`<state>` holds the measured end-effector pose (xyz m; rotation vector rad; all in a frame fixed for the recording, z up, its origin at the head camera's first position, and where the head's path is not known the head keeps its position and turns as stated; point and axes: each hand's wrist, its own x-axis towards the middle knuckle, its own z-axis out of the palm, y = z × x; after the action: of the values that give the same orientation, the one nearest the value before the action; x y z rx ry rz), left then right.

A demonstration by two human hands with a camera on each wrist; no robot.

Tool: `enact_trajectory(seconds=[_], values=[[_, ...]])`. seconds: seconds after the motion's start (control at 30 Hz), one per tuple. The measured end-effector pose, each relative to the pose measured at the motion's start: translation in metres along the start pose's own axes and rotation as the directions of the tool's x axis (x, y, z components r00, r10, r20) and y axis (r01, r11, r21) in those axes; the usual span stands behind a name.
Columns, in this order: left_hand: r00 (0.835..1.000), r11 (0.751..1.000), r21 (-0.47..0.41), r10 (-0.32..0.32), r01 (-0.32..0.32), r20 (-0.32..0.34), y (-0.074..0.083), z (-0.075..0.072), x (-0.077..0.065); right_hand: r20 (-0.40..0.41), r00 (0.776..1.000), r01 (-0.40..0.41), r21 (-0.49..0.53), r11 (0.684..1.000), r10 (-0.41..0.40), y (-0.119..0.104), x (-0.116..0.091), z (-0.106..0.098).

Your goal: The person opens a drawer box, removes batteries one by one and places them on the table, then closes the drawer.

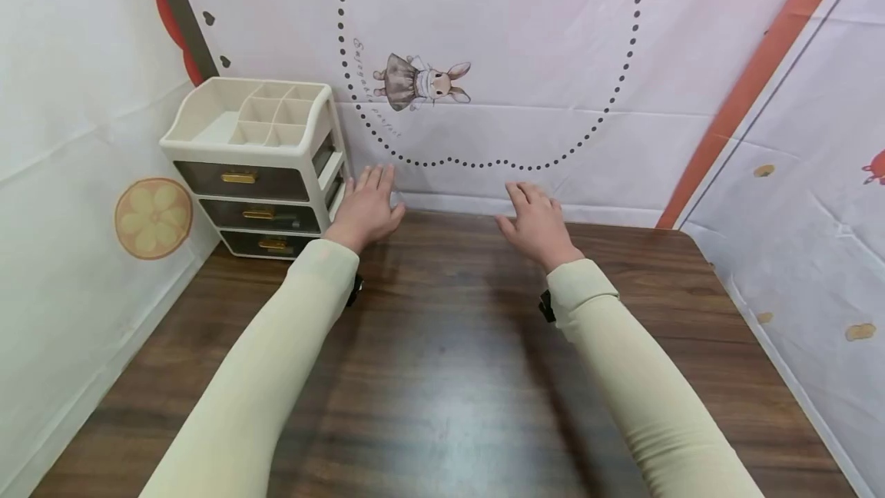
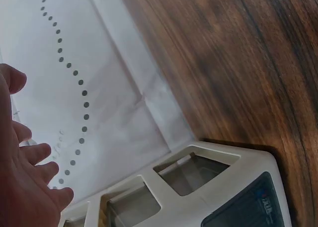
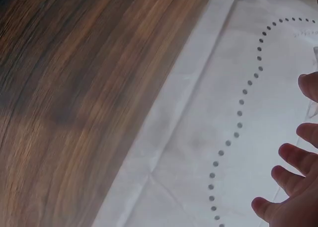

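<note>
Both hands are stretched forward over the wooden table [image 1: 442,313], palms facing down and fingers spread. The left hand [image 1: 369,206] is beside the right side of a small cream drawer organizer [image 1: 242,151], overlapping its edge in the head view, and holds nothing. In the left wrist view its fingers [image 2: 36,153] are extended above the cream frame of the organizer. The right hand [image 1: 535,223] hovers near the table's back edge, with nothing in it. Its slightly bent, separate fingers [image 3: 298,157] show at the right of the right wrist view.
The organizer has three dark drawers with gold handles [image 1: 238,177] and an open compartment top [image 1: 266,110]. White printed cloth [image 1: 518,44] hangs behind the table, with a rabbit picture [image 1: 422,83]. More cloth [image 1: 62,198] borders the left and right sides.
</note>
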<state>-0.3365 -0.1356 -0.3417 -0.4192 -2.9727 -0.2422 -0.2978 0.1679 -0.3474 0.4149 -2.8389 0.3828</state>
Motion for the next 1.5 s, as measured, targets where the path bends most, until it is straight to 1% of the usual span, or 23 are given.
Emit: enact_trajectory(seconds=[0.2,0.43,0.6,0.77,0.97,1.13,1.23,1.37,1.5], values=[[0.999,0.999,-0.015,0.028,-0.029,-0.025,0.006,-0.002,-0.006,-0.004,1.0,0.031,-0.012,0.999,-0.031,-0.01,-0.001,0.002],[0.994,0.998,-0.044,0.041,-0.045,-0.098,0.011,-0.006,-0.012,-0.014,0.997,0.072,0.0,0.997,-0.072,-0.021,-0.001,0.005],[0.986,0.995,-0.064,0.061,-0.072,-0.158,0.01,-0.007,-0.017,-0.029,0.993,0.119,0.013,0.993,-0.119,-0.031,-0.001,0.006],[0.97,0.99,-0.079,0.097,-0.117,-0.224,0.007,-0.007,-0.024,-0.057,0.985,0.163,0.033,0.986,-0.161,-0.041,-0.002,0.008],[0.948,0.982,-0.103,0.124,-0.161,-0.294,0.002,-0.008,-0.032,-0.081,0.982,0.175,0.071,0.982,-0.169,-0.052,-0.001,0.013],[0.928,0.976,-0.122,0.125,-0.178,-0.352,-0.005,-0.011,-0.04,-0.093,0.98,0.183,0.102,0.978,-0.174,-0.064,0.001,0.017],[0.913,0.973,-0.129,0.13,-0.193,-0.386,-0.009,-0.012,-0.045,-0.128,0.972,0.209,0.105,0.972,-0.195,-0.073,0.001,0.021],[0.892,0.968,-0.129,0.14,-0.214,-0.431,-0.013,-0.014,-0.052,-0.178,0.956,0.258,0.116,0.959,-0.235,-0.084,0.002,0.024],[0.871,0.967,-0.125,0.137,-0.22,-0.471,-0.016,-0.016,-0.057,-0.212,0.943,0.286,0.13,0.949,-0.255,-0.092,0.003,0.025]])
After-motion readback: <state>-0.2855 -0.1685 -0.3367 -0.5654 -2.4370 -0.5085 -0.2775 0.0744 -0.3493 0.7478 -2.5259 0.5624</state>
